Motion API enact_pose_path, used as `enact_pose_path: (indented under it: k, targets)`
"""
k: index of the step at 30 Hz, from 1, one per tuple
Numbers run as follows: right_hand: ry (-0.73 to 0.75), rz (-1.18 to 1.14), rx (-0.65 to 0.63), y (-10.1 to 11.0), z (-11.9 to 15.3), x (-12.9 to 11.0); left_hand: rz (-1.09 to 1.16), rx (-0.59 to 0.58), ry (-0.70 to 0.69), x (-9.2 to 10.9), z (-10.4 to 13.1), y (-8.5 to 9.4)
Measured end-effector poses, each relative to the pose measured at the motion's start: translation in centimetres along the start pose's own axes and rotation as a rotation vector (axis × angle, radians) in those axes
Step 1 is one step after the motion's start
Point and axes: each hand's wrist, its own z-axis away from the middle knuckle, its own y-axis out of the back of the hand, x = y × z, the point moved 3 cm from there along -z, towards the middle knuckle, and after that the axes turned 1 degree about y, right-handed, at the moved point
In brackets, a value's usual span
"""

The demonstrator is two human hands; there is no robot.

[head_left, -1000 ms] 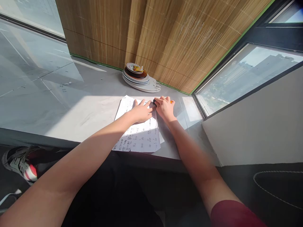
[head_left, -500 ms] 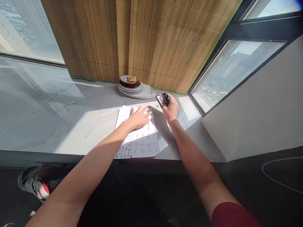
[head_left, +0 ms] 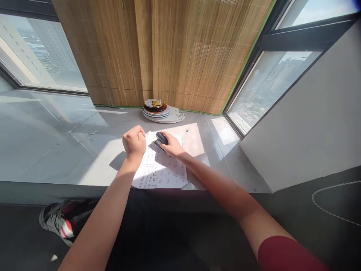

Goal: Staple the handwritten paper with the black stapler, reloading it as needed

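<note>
The right hand (head_left: 172,146) grasps a black stapler (head_left: 161,138), with thumb and fingers wrapped around its body. The stapler is located above the upper part of the written paper (head_left: 158,177); contact between the two cannot be confirmed from where I stand. The left hand (head_left: 133,143) is clenched into a fist at the paper's upper left edge. Whether the curled fingers enclose anything, I cannot tell.

The paper lies on a pale ledge (head_left: 96,163), its lower edge near the ledge's front edge. Small dark bits (head_left: 187,130) lie beyond its upper right corner. Farther back, a stack of plates (head_left: 156,116) stands close to the bamboo blind (head_left: 169,56); a yellow packet (head_left: 157,102) rests on the top plate.
</note>
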Motion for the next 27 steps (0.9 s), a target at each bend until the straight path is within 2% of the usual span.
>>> enact_pose_path:
  k: [2, 6, 8, 11, 13, 16, 18, 22, 27]
  targets:
    - [-0.032, 0.007, -0.028, 0.5, 0.2, 0.4, 0.031, -0.006, -0.074, -0.2, 2.9, 1.5]
    - [-0.12, -0.052, -0.014, 3.7, 2.0, 2.4, 0.078, -0.172, -0.271, -1.1, 8.3, 3.9]
    - [-0.14, -0.056, 0.052, 5.7, 3.3, 3.6, 0.04, -0.264, -0.254, -1.8, 9.9, 4.6]
    - [-0.138, -0.072, 0.139, 8.6, 4.6, 4.9, -0.049, -0.422, -0.138, -2.4, 10.4, 4.5]
    - [-0.159, -0.094, 0.222, 10.3, 4.8, 5.6, -0.1, -0.557, -0.11, -2.3, 10.2, 4.1]
    - [-0.145, 0.092, 0.311, 12.1, 4.4, 6.7, -0.156, -0.7, -0.081, -2.0, 9.9, 3.5]
    - [-0.083, 0.34, 0.261, 12.4, 3.8, 7.4, -0.166, -0.715, -0.055, -2.0, 9.8, 3.4]
    - [-0.017, 0.743, 0.037, 11.5, 2.7, 8.9, -0.119, -0.691, -0.065, -2.1, 9.9, 3.5]
    - [-0.054, 0.899, -0.239, 9.7, 0.8, 9.4, 0.036, -0.516, -0.158, -0.8, 10.9, 4.7]
